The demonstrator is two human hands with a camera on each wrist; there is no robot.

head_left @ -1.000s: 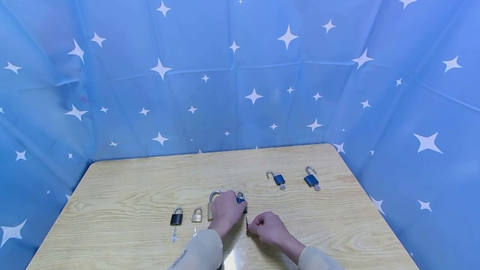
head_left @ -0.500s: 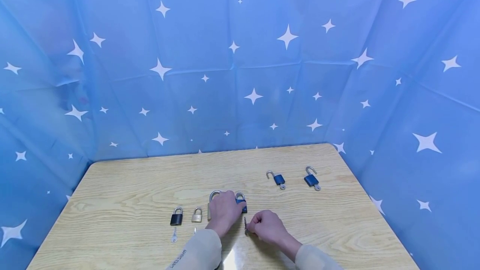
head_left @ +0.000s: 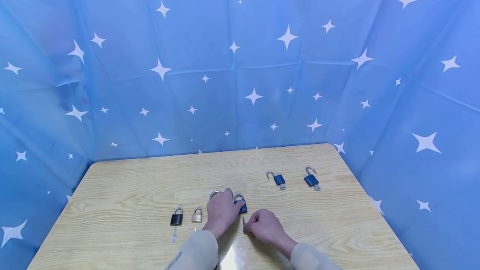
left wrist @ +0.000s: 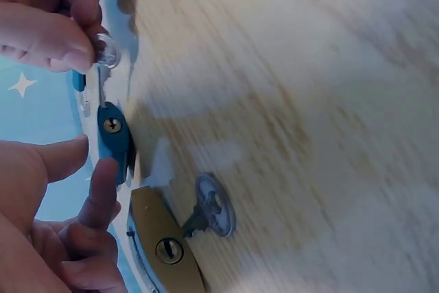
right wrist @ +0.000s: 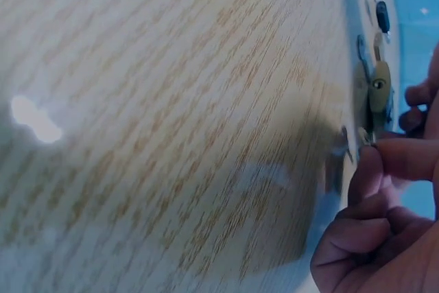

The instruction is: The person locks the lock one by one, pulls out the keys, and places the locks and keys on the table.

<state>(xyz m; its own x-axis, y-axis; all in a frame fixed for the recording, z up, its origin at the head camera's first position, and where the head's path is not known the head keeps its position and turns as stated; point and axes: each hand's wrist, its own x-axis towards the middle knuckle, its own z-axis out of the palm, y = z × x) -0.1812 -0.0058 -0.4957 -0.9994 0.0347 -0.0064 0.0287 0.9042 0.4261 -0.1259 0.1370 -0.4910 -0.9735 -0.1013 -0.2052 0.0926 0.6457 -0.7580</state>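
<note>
A blue padlock (head_left: 241, 206) with its shackle closed lies on the table, its keyhole end facing the person. My left hand (head_left: 223, 211) holds it, thumb on the body and forefinger at its side. My right hand (head_left: 265, 225) pinches a small key (left wrist: 106, 53) between thumb and forefinger, blade towards the padlock. In the left wrist view the key tip is close to the lock's end; whether they touch I cannot tell. Beneath the left hand a larger brass padlock (left wrist: 161, 238) is mostly hidden in the head view; a round-headed key (left wrist: 216, 204) lies by it.
A black padlock (head_left: 176, 217) and a small brass padlock (head_left: 196, 215) lie to the left, with a key (head_left: 174, 235) below the black one. Two unlocked blue padlocks (head_left: 279, 179) (head_left: 311, 180) with keys inserted lie at the back right. A starry blue curtain (head_left: 240, 61) surrounds the wooden table (head_left: 150, 182).
My right hand has shifted slightly left and away from me with the key. The left hand has drifted a little left, and the blue padlock has moved slightly left with it.
</note>
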